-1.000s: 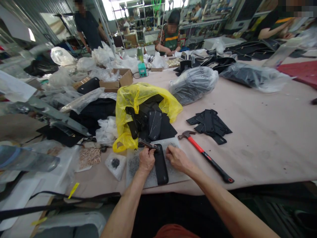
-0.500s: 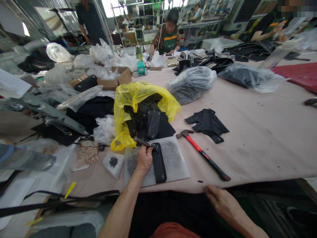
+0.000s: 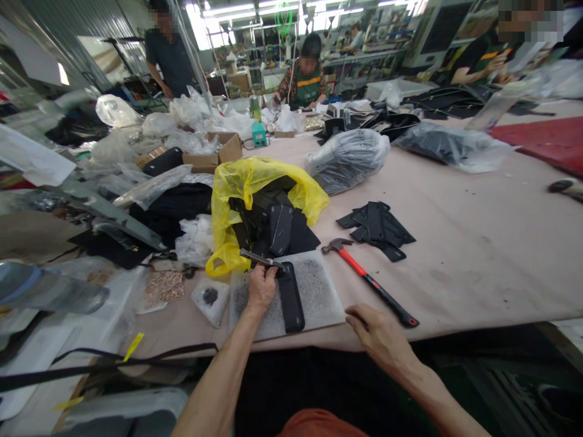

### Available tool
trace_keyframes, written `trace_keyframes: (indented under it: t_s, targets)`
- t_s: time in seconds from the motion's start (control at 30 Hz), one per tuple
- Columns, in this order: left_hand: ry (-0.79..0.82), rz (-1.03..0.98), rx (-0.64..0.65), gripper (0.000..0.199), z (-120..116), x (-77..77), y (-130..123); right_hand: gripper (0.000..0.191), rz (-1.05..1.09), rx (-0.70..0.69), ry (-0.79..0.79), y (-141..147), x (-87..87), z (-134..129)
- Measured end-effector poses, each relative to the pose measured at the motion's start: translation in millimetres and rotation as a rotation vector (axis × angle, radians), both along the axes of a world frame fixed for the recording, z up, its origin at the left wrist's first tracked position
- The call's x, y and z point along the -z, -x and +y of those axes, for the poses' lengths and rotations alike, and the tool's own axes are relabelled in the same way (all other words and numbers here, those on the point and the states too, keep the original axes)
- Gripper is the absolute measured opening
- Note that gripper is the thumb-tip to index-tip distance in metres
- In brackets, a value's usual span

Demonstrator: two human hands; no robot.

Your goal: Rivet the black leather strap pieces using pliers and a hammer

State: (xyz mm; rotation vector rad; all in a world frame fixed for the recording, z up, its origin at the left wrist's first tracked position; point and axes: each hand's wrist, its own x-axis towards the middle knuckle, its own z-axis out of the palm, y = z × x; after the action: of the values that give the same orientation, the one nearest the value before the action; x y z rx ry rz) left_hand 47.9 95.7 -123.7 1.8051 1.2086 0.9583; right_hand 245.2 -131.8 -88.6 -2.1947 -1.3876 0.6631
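Note:
My left hand is closed on a metal punch, tilted so one end meets the top of a black strap-like piece. That piece lies on a whitish, scuffed board. My right hand is at the table's front edge, right of the board, with fingers curled together; what they hold, if anything, is hidden. A claw hammer with a red and black handle lies just beyond it. Several black pieces are piled behind the hammer, and others fill an open yellow plastic bag.
A translucent block with a dark centre and a bag of small copper-coloured parts lie left of the board. Behind are a cardboard box and a plastic-wrapped bundle. A co-worker is across the table.
My right hand has moved left and up onto the table edge, where a small dark bit showed before. My left hand still holds the punch on the black piece.

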Motion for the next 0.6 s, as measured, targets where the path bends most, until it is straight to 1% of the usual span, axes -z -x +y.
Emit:
trace_keyframes:
  t_s: [0.07, 0.1, 0.2, 0.3, 0.33, 0.4, 0.6]
  targets:
    - [-0.024, 0.014, 0.031, 0.018, -1, 1.1, 1, 0.021, 0.027, -0.031, -0.121, 8, -5.8, 35]
    - [-0.036, 0.025, 0.053, 0.018, -2, 2.2, 1, 0.019, 0.042, -0.051, -0.147, 12, -6.6, 54]
    - [-0.057, 0.072, 0.112, 0.019, -5, 7.1, 1, 0.021, 0.004, -0.101, -0.111, 22, -3.7, 110]
    - [-0.086, 0.101, 0.139, 0.020, -7, 11.7, 1, 0.024, -0.067, -0.125, -0.095, 29, 1.4, 152]
    - [-0.094, 0.106, 0.140, 0.020, -7, 12.7, 0, 0.023, -0.083, -0.137, -0.093, 31, 2.7, 161]
    - [-0.097, 0.110, 0.132, 0.020, -7, 13.6, 0, 0.022, -0.119, -0.169, -0.083, 34, 4.4, 170]
    - [-0.069, 0.113, 0.118, 0.020, -6, 13.5, 0, 0.020, -0.183, -0.233, -0.075, 39, 8.2, 169]
